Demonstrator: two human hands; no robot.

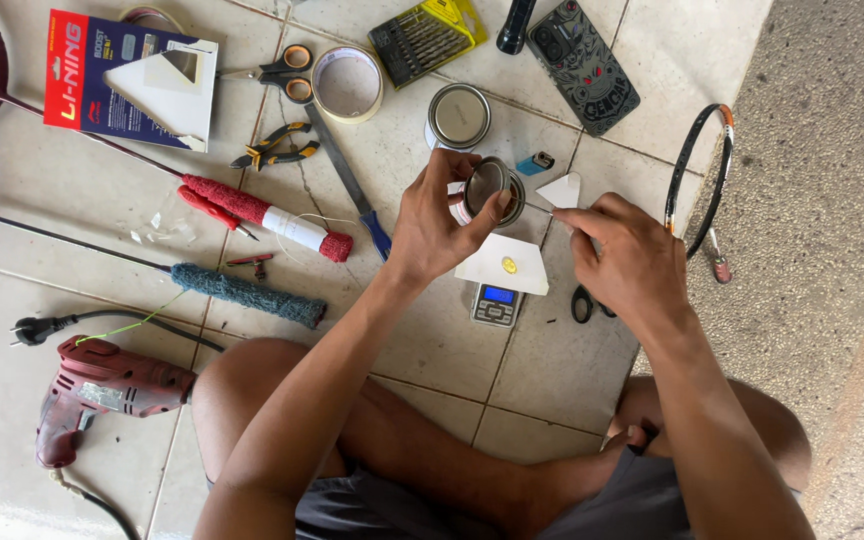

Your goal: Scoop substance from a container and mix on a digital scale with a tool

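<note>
Left hand (439, 222) clamped around a small open tin (490, 190), thumb and fingers wrapped on its rim, holding it tilted just above the floor. Right hand (624, 260) pinched together on a thin metal stick (542, 207), its tip reaching to the tin's mouth. Whether anything clings to the tip, too small to tell.

Directly below the tin, a white paper piece (504, 265) with a yellow blob on it, resting on a small digital pocket scale (497, 303) with a lit blue display. So, by the look of it: tin opened, a first dab already on the paper, more dipping or weighing apparently under way. A second white paper scrap (562, 189) and a blue lighter (535, 163) just far of the right hand; black scissor handles (586, 304) peeking out beneath that wrist.

Farther out on the tiled floor (552, 370): the tin's lid (458, 116), a roll of tape (347, 84), orange-handled scissors (287, 72), pliers (274, 146), a blue-handled knife (352, 185), a case of drill bits (426, 37) and a phone (582, 64). Left, racket handles, one with red grip (264, 216), one with teal grip (248, 293), plus a red power drill (102, 392) near the left knee. Right, a broken racket frame piece (698, 175).
</note>
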